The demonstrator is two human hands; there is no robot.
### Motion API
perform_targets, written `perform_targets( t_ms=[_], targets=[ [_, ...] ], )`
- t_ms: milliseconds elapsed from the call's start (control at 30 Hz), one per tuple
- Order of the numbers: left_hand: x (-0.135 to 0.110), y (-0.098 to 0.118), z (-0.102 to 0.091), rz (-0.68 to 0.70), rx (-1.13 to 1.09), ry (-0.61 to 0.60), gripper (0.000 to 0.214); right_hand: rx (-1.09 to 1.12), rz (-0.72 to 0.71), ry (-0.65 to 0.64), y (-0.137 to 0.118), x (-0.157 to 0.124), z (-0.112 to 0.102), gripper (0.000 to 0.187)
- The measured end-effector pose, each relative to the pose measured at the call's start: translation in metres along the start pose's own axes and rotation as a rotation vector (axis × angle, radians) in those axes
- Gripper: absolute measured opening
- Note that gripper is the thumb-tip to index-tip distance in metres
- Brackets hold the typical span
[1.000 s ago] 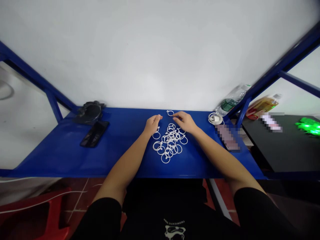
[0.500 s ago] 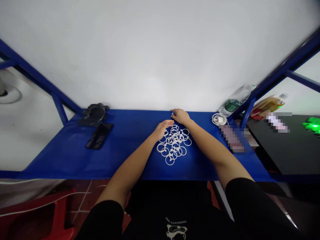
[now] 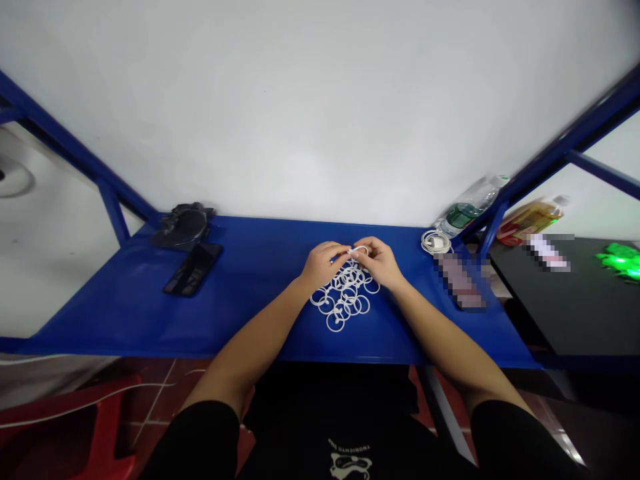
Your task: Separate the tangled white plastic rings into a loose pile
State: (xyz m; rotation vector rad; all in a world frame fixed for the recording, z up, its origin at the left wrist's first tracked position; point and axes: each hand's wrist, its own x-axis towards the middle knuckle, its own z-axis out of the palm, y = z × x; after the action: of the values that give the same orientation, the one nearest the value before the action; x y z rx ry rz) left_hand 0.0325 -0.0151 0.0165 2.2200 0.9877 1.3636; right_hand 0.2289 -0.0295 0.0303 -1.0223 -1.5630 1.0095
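A white ring with a small nub is held up at the far edge of the pile. My right hand has its fingers closed around the ring's right side. From the left, my left hand pinches at the ring's near end, where the fingertips of both hands meet. Below and between the hands lies a loose pile of white rings, several of them overlapping, each thin and round with small nubs. The pile's upper part is partly hidden by my hands.
On the blue table, a black phone and a black plastic bag lie left. A coiled white cable with charger, a bottle and a blurred-out flat object are right. Blue frame bars rise at both sides.
My right hand has come back from the far table edge toward me, bringing a ring. My left hand has closed its outstretched fingers on that ring. The view has shifted slightly.
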Motion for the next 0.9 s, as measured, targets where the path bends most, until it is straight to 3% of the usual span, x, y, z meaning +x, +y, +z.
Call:
perform_targets(
  t_ms=[133,267,367,467,900],
  targets=[
    [0.0,0.006,0.0,0.087,0.071,-0.009,0.025,-0.03,-0.078,0.037,0.003,-0.012,-0.003,0.037],
    [-0.001,0.006,0.0,0.175,0.138,-0.008,0.029,-0.24,-0.288,0.106,-0.005,-0.015,-0.002,0.025],
    [-0.002,0.004,0.0,0.226,0.207,-0.027,0.028,-0.264,-0.377,0.072,-0.008,-0.015,-0.001,0.02],
    [-0.003,0.004,0.0,0.217,0.237,-0.007,0.025,-0.241,-0.404,0.015,-0.007,-0.014,-0.002,0.017],
    [0.001,0.01,-0.002,0.185,0.206,0.049,0.022,-0.263,-0.467,-0.106,0.007,-0.011,-0.004,0.037]
  ],
)
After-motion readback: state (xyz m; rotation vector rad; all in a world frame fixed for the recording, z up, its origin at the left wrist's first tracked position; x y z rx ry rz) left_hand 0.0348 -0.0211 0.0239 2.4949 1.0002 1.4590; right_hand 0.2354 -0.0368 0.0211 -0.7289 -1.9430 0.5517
